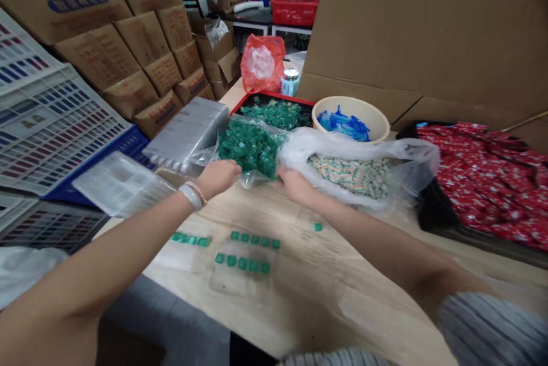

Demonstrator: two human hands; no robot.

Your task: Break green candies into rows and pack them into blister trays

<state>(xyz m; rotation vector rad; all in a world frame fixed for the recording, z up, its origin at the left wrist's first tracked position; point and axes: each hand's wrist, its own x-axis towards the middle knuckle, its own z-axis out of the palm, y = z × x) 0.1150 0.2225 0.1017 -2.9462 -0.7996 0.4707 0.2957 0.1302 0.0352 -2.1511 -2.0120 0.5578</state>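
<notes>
A clear plastic bag (248, 179) lies open on the table, full of small shiny green square pieces (250, 146). At its near left edge, my left hand (220, 176) is closed with fingers pinched on the plastic. My right hand (295, 184) is closed at the bag's near right edge, fingertips partly hidden. Closer to me, a clear plastic tray (244, 289) carries two rows of green squares (242, 264). More green squares (192, 240) form a row to the left, partly behind my left arm. A single green square (317, 227) sits beside my right forearm.
Right of the green bag is a bag of striped pieces (355, 177). Behind stand a red-rimmed black tray (314, 104) and a cream basin (381, 117) with blue pieces. Red packets (483, 177) fill a black tray. Stacked clear trays (188, 126) and plastic crates (55, 120) are left.
</notes>
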